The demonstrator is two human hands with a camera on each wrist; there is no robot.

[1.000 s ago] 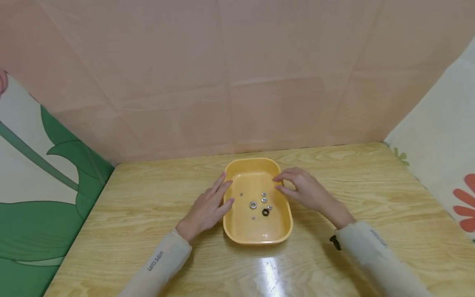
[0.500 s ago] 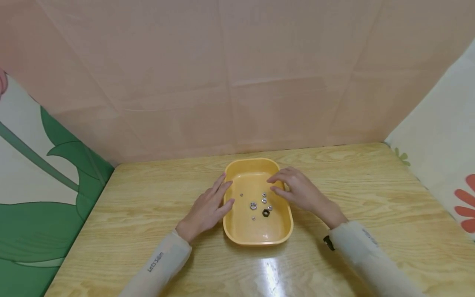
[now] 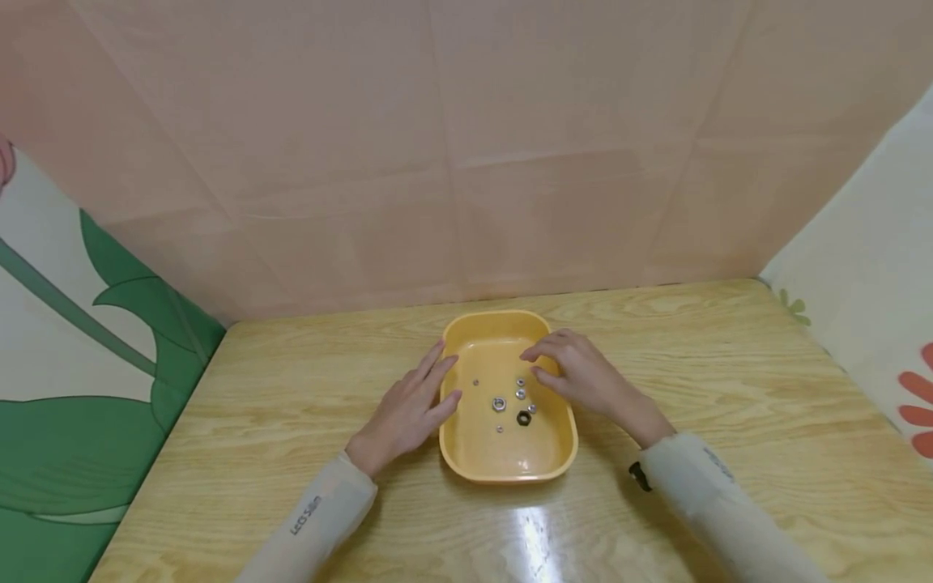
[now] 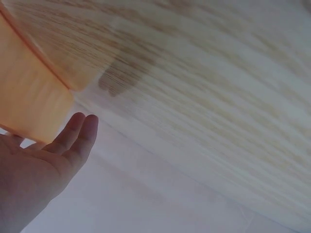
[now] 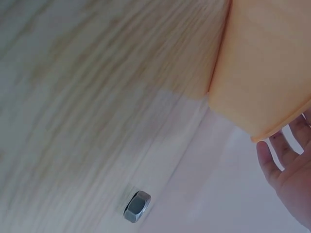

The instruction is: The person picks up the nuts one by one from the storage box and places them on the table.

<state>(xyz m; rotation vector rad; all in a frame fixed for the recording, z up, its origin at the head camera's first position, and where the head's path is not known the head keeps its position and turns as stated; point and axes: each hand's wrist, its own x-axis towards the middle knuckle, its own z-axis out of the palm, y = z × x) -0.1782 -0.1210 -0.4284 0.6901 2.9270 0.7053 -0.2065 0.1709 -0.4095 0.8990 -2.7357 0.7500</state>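
Observation:
A yellow plastic tray (image 3: 510, 477) stands on the table with several nuts of different sizes on its floor. Among them are a large silver nut (image 3: 499, 404), a dark nut (image 3: 524, 418) and a small silver nut (image 3: 521, 394). My left hand (image 3: 404, 413) rests at the tray's left rim, fingers extended over the edge. Over the right rim reaches my right hand (image 3: 583, 376), its thumb and fingers bent and apart above the tray, nothing between them. The wrist views show the tray's outer walls (image 4: 34, 82), and its inside is hidden there.
The right wrist view shows another hex nut (image 5: 137, 206) on the tabletop outside the tray. A pinkish cloth backdrop (image 3: 452, 162) rises behind the wood-grain table (image 3: 291, 389). Printed panels with a green leaf (image 3: 66, 453) and a red flower (image 3: 920, 409) flank it.
My right hand has moved left, further over the tray's right rim, with thumb and fingers somewhat wider apart. My left hand and the nuts stay where they were.

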